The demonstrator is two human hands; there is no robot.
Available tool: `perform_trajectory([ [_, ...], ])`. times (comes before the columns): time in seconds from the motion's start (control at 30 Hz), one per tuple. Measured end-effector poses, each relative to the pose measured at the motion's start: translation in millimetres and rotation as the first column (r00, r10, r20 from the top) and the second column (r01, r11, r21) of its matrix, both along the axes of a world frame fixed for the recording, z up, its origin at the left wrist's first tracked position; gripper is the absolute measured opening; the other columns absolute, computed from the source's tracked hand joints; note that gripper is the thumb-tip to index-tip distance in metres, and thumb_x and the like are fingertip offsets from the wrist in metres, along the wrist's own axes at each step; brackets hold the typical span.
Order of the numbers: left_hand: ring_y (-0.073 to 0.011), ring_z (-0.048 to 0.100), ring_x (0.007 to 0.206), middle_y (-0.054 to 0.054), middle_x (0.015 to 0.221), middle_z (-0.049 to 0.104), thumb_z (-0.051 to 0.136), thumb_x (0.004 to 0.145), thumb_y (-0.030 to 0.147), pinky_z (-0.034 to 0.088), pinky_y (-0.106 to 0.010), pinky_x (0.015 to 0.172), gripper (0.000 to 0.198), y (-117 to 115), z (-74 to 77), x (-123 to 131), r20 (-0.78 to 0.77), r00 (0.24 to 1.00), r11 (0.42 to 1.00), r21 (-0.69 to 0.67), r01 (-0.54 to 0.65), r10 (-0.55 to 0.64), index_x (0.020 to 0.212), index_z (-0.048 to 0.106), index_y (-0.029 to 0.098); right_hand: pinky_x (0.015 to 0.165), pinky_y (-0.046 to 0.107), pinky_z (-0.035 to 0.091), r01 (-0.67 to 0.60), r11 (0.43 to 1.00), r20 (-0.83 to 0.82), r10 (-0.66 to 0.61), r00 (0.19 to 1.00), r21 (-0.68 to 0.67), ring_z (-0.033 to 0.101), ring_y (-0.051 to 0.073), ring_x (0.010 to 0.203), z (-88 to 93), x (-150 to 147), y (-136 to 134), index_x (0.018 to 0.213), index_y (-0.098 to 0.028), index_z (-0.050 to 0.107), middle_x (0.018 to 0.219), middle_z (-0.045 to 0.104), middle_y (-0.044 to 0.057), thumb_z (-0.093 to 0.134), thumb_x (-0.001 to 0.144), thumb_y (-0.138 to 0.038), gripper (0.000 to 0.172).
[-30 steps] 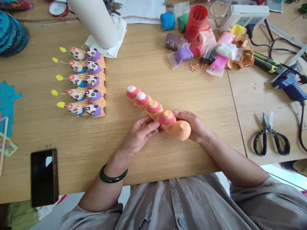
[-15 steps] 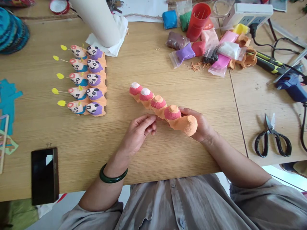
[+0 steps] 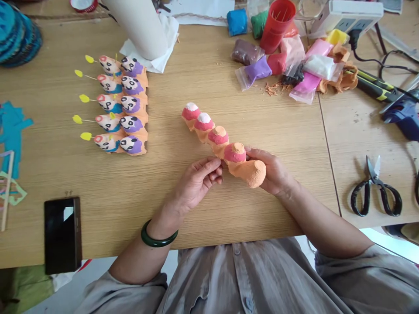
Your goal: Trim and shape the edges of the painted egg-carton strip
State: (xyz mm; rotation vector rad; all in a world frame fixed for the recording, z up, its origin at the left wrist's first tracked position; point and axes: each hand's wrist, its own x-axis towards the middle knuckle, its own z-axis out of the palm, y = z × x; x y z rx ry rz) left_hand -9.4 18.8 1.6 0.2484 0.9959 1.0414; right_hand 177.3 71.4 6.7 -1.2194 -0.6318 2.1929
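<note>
A strip of orange egg carton (image 3: pixel 240 168) slants across the middle of the view, held over the table. Several of its bumps are wrapped in dark pink clay, the two farthest also topped with white; the nearest bump is bare orange. My right hand (image 3: pixel 273 172) grips the near end from the right side, its thumb and fingers partly hidden by the strip. My left hand (image 3: pixel 201 181) has its fingers curled in a pinch at the strip's lower left edge, close to the pink bump. What the left fingertips press on is hard to make out.
To the left stands an egg-carton block (image 3: pixel 144 114) with painted animal faces and yellow-tipped sticks. A phone (image 3: pixel 62 235) lies front left, scissors (image 3: pixel 373 185) front right. Clay packets (image 3: pixel 258 71), a red cup (image 3: pixel 277 26), a power strip (image 3: pixel 350 17) and a glue gun (image 3: pixel 401 115) fill the back right.
The view has shifted slightly. The strip has turned a little, its far end pointing more away from me. My left hand remains pinched at its edge, and my right hand keeps its grip.
</note>
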Motion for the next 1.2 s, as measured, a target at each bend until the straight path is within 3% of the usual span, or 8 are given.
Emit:
perform_trajectory([
  [0.3, -0.0053, 0.048, 0.053, 0.001, 0.061, 0.063, 0.089, 0.069, 0.032, 0.052, -0.019, 0.052, 0.022, 1, 5.1, -3, -0.045, 0.999, 1.0, 0.019, -0.021, 0.022, 0.075, 0.08, 0.012, 0.072, 0.031, 0.057, -0.015, 1.0, -0.04, 0.014, 0.999, -0.016, 0.063, 0.019, 0.078, -4.8, 0, 3, 0.078, -0.025, 0.077, 0.085, 0.074, 0.005, 0.057, 0.096, -0.031, 0.027],
  [0.5, -0.0057, 0.051, 0.054, 0.001, 0.063, 0.064, 0.091, 0.068, 0.032, 0.053, -0.02, 0.054, 0.025, 1, 2.9, -1, -0.022, 1.0, 1.0, -0.019, -0.016, 0.016, 0.073, 0.076, 0.012, 0.073, 0.032, 0.059, -0.004, 1.0, 0.007, 0.004, 1.0, -0.015, 0.062, 0.02, 0.074, -0.3, -1, 2, 0.075, -0.026, 0.075, 0.08, 0.073, 0.004, 0.062, 0.093, -0.034, 0.024],
  [0.7, -0.0028, 0.052, 0.055, 0.005, 0.061, 0.058, 0.092, 0.073, 0.025, 0.05, -0.014, 0.055, 0.032, 4, -0.9, 0, 0.055, 0.991, 0.985, -0.127, -0.116, 0.123, 0.066, 0.063, 0.015, 0.071, 0.031, 0.057, 0.027, 0.998, -0.068, -0.024, 0.997, 0.051, 0.066, 0.019, 0.076, -8.7, 0, -5, 0.08, -0.022, 0.072, 0.08, 0.072, 0.004, 0.079, 0.083, -0.036, 0.016],
  [0.9, -0.0045, 0.053, 0.056, 0.005, 0.058, 0.054, 0.09, 0.069, 0.024, 0.049, -0.014, 0.052, 0.029, 4, 1.1, -4, 0.002, 0.996, 0.994, -0.06, -0.092, 0.092, 0.063, 0.063, 0.015, 0.068, 0.028, 0.054, 0.006, 0.999, -0.062, -0.004, 0.998, 0.035, 0.061, 0.016, 0.07, -10.5, 1, -3, 0.076, -0.021, 0.07, 0.076, 0.069, 0.003, 0.074, 0.086, -0.035, 0.017],
  [1.07, -0.0011, 0.042, 0.049, 0.005, 0.059, 0.055, 0.088, 0.07, 0.024, 0.039, -0.011, 0.045, 0.02, 5, 3.7, -7, -0.031, 0.99, 0.989, -0.04, -0.141, 0.14, 0.069, 0.071, 0.013, 0.069, 0.031, 0.057, -0.002, 1.0, -0.045, 0.001, 0.999, -0.024, 0.062, 0.019, 0.073, -7.3, 1, 3, 0.076, -0.024, 0.073, 0.078, 0.071, 0.004, 0.066, 0.087, -0.032, 0.015],
  [1.2, -0.0001, 0.036, 0.046, 0.006, 0.056, 0.051, 0.087, 0.075, 0.026, 0.031, -0.01, 0.041, 0.019, 5, 5.7, -5, -0.016, 0.995, 0.991, -0.084, -0.101, 0.1, 0.076, 0.076, 0.011, 0.071, 0.032, 0.058, -0.041, 0.999, -0.036, 0.041, 0.999, 0.003, 0.064, 0.021, 0.077, -7.4, 1, 4, 0.081, -0.025, 0.075, 0.081, 0.072, 0.005, 0.065, 0.086, -0.036, 0.016],
])
